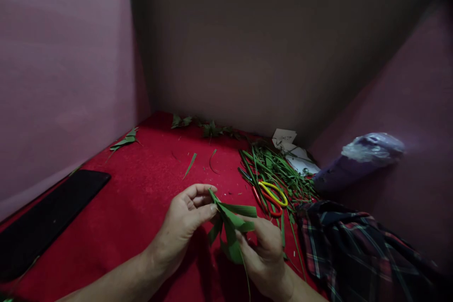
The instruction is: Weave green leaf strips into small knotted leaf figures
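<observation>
Between my hands, above the red cloth [141, 198], is a folded green leaf piece [231, 222] with several flat strips sticking out and a thin stem hanging down. My left hand [191, 212] pinches its pointed upper end between thumb and fingers. On the right side my right hand [262, 250] grips the strips, thumb in front and fingers partly hidden behind the leaf. Beyond my right hand lie scissors [272, 196] with one red and one yellow handle loop, beside a heap of cut green leaves [272, 163].
A black flat slab [53, 222] lies at the left. Other folded leaf pieces [125, 140] lie near the left and back walls. At the right are white papers [300, 158], a purple roll wrapped in plastic [361, 160] and a plaid cloth [357, 250]. Walls enclose three sides.
</observation>
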A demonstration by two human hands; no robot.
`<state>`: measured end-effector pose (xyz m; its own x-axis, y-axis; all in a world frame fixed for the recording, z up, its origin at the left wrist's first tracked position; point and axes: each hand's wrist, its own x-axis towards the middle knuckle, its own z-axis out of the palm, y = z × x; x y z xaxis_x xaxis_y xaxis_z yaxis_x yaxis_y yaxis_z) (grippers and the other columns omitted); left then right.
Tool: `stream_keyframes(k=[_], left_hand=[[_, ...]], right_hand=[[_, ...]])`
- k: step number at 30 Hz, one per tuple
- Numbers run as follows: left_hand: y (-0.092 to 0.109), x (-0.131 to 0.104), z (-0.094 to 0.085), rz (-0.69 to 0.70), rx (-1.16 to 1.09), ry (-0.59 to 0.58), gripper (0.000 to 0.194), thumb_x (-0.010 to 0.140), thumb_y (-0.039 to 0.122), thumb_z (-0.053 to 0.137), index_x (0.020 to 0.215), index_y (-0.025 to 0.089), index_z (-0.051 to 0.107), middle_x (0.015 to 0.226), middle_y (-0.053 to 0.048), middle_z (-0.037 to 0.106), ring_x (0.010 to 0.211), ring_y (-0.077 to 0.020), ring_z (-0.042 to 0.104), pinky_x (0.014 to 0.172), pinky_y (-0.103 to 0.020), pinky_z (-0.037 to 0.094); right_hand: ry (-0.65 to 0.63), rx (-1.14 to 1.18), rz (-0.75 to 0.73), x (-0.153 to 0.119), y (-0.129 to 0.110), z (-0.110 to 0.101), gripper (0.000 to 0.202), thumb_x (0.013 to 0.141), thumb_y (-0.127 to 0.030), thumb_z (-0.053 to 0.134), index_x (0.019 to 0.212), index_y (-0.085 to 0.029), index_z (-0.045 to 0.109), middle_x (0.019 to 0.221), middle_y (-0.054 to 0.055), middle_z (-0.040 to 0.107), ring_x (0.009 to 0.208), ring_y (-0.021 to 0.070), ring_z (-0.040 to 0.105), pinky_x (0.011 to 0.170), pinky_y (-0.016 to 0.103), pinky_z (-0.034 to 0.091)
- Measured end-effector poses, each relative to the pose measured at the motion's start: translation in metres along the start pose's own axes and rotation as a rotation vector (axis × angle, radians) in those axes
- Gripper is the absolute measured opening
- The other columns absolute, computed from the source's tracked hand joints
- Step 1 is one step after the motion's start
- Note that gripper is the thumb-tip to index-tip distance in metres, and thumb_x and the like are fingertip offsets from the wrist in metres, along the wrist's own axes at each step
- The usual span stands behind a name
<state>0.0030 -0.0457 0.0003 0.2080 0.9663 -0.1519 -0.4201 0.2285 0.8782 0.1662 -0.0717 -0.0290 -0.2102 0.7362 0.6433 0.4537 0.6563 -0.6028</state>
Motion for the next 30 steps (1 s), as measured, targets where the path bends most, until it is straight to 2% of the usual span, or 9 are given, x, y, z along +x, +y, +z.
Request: stream_keyframes(k=[9,12,18,22,30], left_hand=[[0.004,-0.001,-0.001,-0.009,-0.080,0.037,0.029,0.067,0.011,0.067,0.093,0.013,0.055,0.076,-0.003,0.065,0.066,-0.0104,0.060,0.064,-0.021,0.047],[0.004,0.000,0.000,-0.032,-0.084,0.040,0.031,0.066,0.010,0.068,0.094,0.013,0.055,0.075,-0.003,0.066,0.065,-0.0105,0.060,0.063,-0.021,0.047],[0.003,0.002,0.000,-0.101,-0.077,0.002,0.031,0.064,0.009,0.068,0.093,0.012,0.055,0.072,-0.004,0.065,0.062,-0.0118,0.061,0.059,-0.021,0.047],[0.002,0.003,-0.001,-0.120,-0.076,-0.018,0.031,0.065,0.009,0.068,0.093,0.012,0.054,0.072,-0.004,0.066,0.062,-0.0128,0.062,0.059,-0.023,0.048],[0.002,0.002,-0.001,-0.076,-0.032,-0.004,0.033,0.063,0.011,0.070,0.092,0.013,0.055,0.072,-0.003,0.065,0.061,-0.0117,0.061,0.058,-0.022,0.047]], right_hand=[[-0.052,0.060,0.099,0.004,0.001,0.001,0.009,0.081,-0.012,0.050,0.081,-0.016,0.059,0.059,-0.001,0.052,0.050,0.0105,0.046,0.049,0.021,0.037],[-0.061,0.105,0.105,0.004,0.002,0.002,0.011,0.081,-0.011,0.050,0.083,-0.016,0.059,0.062,-0.001,0.054,0.052,0.0109,0.047,0.051,0.021,0.039],[-0.061,0.211,0.095,-0.001,0.008,0.001,0.026,0.080,-0.008,0.051,0.101,-0.022,0.060,0.078,0.002,0.061,0.069,0.0152,0.058,0.067,0.026,0.046],[-0.069,0.246,0.152,-0.004,0.014,0.002,0.028,0.080,-0.010,0.052,0.102,-0.024,0.061,0.080,0.002,0.062,0.072,0.0166,0.059,0.067,0.027,0.047],[-0.087,0.233,0.218,-0.005,0.011,0.003,0.020,0.082,-0.015,0.048,0.095,-0.019,0.063,0.072,0.003,0.061,0.061,0.0147,0.057,0.059,0.026,0.047]])
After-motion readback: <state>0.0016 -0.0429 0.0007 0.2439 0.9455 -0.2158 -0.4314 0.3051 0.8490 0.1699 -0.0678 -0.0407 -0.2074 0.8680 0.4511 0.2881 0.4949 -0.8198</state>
